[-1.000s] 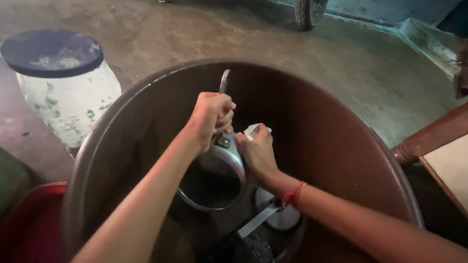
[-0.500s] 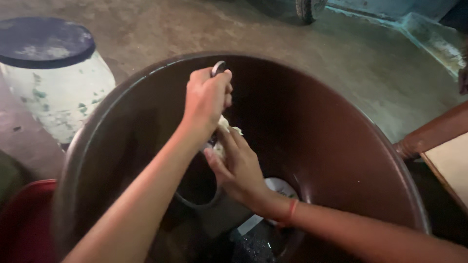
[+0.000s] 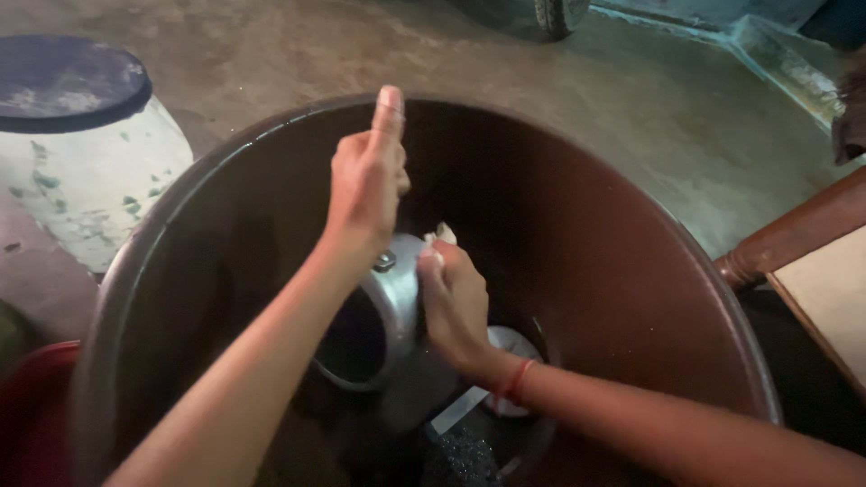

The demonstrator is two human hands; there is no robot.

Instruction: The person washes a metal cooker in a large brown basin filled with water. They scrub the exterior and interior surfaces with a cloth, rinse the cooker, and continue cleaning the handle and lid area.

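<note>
Presently, a metal pot (image 3: 383, 316) is gripped at its handle by the left hand (image 3: 368, 180) inside a brown tub (image 3: 595, 234). A pale cloth (image 3: 442, 236) is pinched against it by the right hand (image 3: 456, 302); scrubbing is judged unfinished.

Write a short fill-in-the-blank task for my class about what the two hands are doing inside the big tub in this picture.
1. The left hand grips the handle of a metal ____ held inside the tub.
2. The right hand presses a pale scrubbing pad against the pan's ____ side.
3. The large round tub around both hands is ____ in colour.
4. A thin ____ band circles the right wrist.

Missing words: pan; outer; brown; red
</note>
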